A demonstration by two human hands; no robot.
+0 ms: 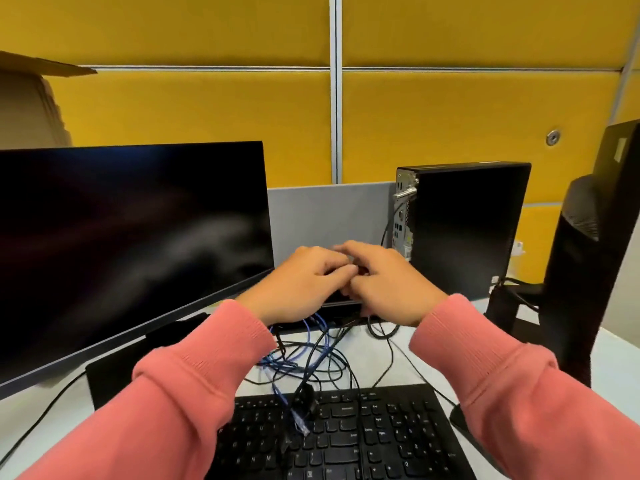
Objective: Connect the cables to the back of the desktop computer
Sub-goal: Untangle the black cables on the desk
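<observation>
Just below both hands (349,278), fingers curled together on something blurred, lie tangled cables (311,358).

Your black desktop computer (467,230) stands upright at the desk's back right, its port panel facing left. The blue and black cables (308,362) lie tangled before the keyboard.

Monitor (131,244) left of computer (467,230) (cables (311,355) between).

White desk (620,355) carries monitor (131,237), keyboard (346,434), tangled cables (311,358), desktop computer (464,230).
</observation>
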